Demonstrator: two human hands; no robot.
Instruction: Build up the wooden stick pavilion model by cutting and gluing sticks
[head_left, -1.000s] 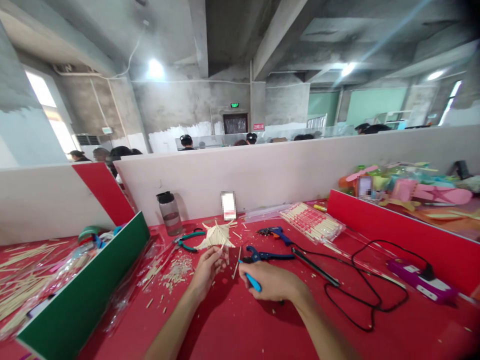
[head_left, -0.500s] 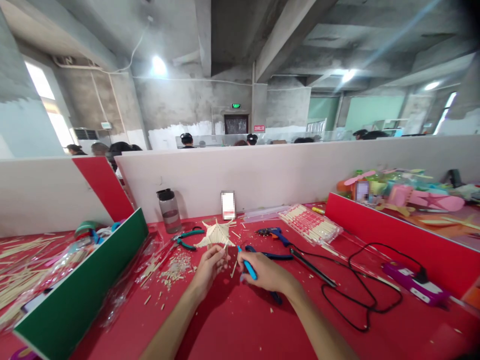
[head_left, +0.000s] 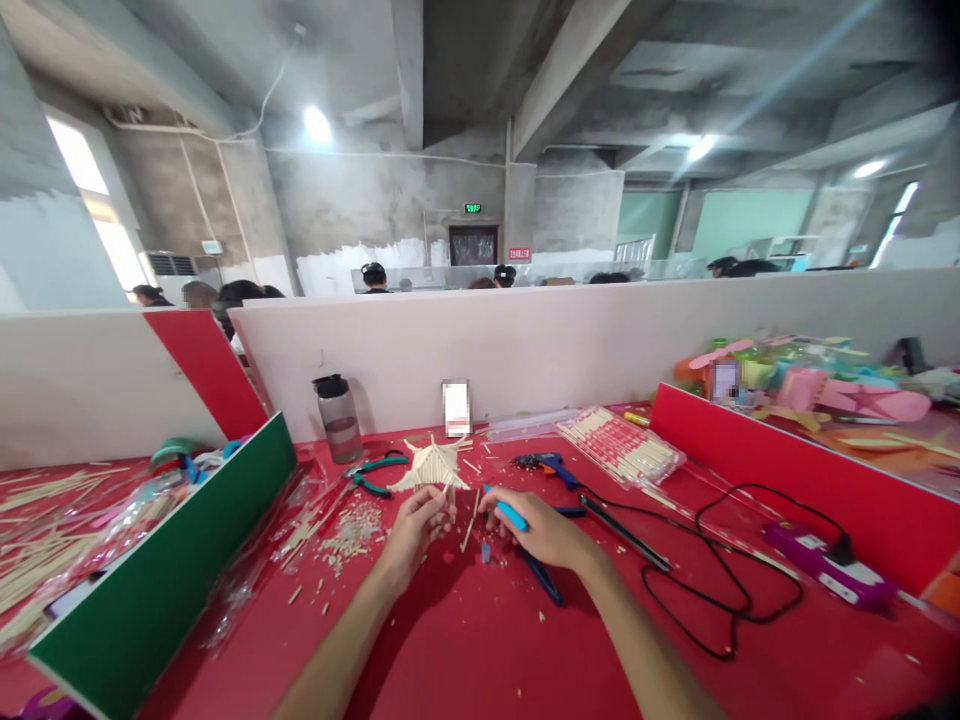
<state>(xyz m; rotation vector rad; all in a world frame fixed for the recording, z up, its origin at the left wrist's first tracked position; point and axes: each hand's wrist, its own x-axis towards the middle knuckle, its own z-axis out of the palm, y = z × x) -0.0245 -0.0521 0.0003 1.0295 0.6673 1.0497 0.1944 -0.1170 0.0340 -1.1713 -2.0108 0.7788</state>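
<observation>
Water bottle (head_left: 341,425) left of middle. Bright lamp (head_left: 317,125) upper left. Dark door (head_left: 473,246) above middle. Green board (head_left: 176,570) lower left.

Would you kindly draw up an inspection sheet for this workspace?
Surface: red table, strewn with wood bits.
Job's things: stick model, thin stick, blue tool.
Clutter: green-handled pliers, glue gun, wrapped sticks, bottle.
Hands: left hand seems to pinch the thin stick near the model; right hand grips the blue tool.
Cables: black cord loops across the right side; plug in purple power strip.
Surroundings: white partition behind; people's heads beyond.
</observation>
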